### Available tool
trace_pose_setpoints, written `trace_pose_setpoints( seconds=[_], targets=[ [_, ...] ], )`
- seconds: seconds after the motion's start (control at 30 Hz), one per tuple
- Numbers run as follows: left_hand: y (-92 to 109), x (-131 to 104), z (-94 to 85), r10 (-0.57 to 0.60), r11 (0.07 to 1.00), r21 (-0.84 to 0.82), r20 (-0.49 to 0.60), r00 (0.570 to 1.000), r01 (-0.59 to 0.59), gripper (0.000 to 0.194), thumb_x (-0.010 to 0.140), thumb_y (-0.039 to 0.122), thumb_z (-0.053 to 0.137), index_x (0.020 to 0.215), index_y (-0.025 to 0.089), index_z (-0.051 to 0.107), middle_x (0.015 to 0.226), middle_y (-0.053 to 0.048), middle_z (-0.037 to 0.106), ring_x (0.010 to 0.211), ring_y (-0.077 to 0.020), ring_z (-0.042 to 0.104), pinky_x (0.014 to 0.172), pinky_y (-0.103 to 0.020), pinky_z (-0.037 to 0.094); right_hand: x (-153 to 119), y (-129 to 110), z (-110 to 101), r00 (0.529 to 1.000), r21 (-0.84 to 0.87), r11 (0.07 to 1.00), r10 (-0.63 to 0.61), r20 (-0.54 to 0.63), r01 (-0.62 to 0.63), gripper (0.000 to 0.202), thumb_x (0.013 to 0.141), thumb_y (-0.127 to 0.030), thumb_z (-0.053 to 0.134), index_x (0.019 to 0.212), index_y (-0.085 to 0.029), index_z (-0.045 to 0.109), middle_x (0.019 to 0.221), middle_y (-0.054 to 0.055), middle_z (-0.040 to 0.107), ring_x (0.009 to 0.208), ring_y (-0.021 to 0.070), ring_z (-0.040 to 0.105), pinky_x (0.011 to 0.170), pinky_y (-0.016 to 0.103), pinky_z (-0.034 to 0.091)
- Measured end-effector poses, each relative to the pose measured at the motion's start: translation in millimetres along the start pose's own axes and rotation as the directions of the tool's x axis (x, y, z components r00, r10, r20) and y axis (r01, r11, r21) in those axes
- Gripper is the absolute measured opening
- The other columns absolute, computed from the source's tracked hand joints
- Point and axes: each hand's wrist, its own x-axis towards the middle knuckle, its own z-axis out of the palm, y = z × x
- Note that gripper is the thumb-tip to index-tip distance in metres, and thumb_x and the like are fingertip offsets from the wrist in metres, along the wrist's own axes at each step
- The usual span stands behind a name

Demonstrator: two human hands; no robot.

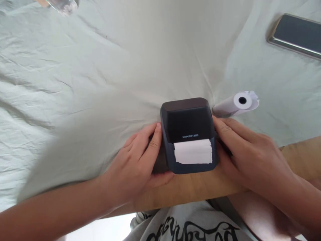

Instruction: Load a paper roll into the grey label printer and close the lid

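A dark label printer (189,122) marked NIIMBOT stands near the front edge of the table, with a torn-edged strip of white paper (193,152) sticking out of its front slot. My left hand (140,154) grips its left side, the thumb reaching under the lower front edge. On the opposite side, my right hand (243,144) holds the printer, its fingers along the wall and partly hidden. Just beyond my right fingertips, a white paper roll (235,103) with a dark core stands on the cloth, its outer end loose and torn.
A pale, wrinkled cloth (112,77) covers most of the surface. Bare wood (185,189) shows along the front edge, close to my body. A phone (298,35) lies at the upper right. Part of a clear object (64,6) shows at the upper left.
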Motion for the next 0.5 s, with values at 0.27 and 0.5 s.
trace_pose_setpoints(
  seconds=[0.27, 0.5],
  targets=[
    [1.6, -3.2, -1.7, -0.061, 0.998, -0.016, 0.02, 0.998, 0.061, 0.103, 0.118, 0.058, 0.067, 0.196, 0.017, 0.015, 0.18, -0.034, 0.058, 0.158, -0.05, 0.072, 0.123, -0.061, 0.072, -3.6, 4.3, 1.7, 0.998, -0.075, 0.996, -0.033, 0.05, 0.037, 0.053, 0.116, -0.018, 0.043, 0.162, -0.009, 0.068, 0.115, 0.012, 0.087, 0.06, 0.0134, 0.066, 0.048, 0.028, 0.048],
    [-0.8, -4.5, 1.5, -0.078, 0.995, -0.058, 0.019, 0.997, 0.079, 0.105, 0.112, 0.053, 0.076, 0.194, 0.015, 0.023, 0.181, -0.035, 0.056, 0.158, -0.0519, 0.071, 0.123, -0.063, 0.071, -8.9, 6.4, 7.9, 0.997, -0.022, 1.0, 0.012, 0.071, -0.01, 0.063, 0.11, -0.018, 0.046, 0.169, -0.011, 0.067, 0.125, 0.015, 0.085, 0.064, 0.015, 0.066, 0.049, 0.028, 0.049]
  ],
)
